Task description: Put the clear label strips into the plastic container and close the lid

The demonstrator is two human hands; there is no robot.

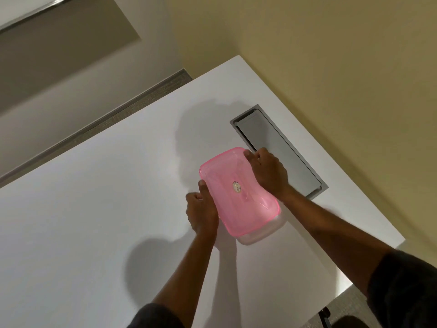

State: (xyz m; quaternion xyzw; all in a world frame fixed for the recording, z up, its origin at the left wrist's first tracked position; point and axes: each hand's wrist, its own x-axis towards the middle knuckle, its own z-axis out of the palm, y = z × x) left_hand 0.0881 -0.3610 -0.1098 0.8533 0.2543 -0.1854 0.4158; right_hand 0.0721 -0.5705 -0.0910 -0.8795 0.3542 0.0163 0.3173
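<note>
A translucent pink lid [236, 185] lies on top of a clear plastic container [260, 233], whose near end shows below the lid's edge. My left hand [201, 209] grips the lid's left long edge, thumb on top. Over the far right corner, my right hand [269, 171] presses down with its fingers curled on the rim. A small oval sticker [236, 187] sits at the lid's middle. The label strips are not clearly visible; faint lines show through the pink plastic.
The white table [106, 197] holds the container near its right side. A grey metal cable hatch [279, 150] is set into the table just beyond my right hand. The table's right edge drops to the floor.
</note>
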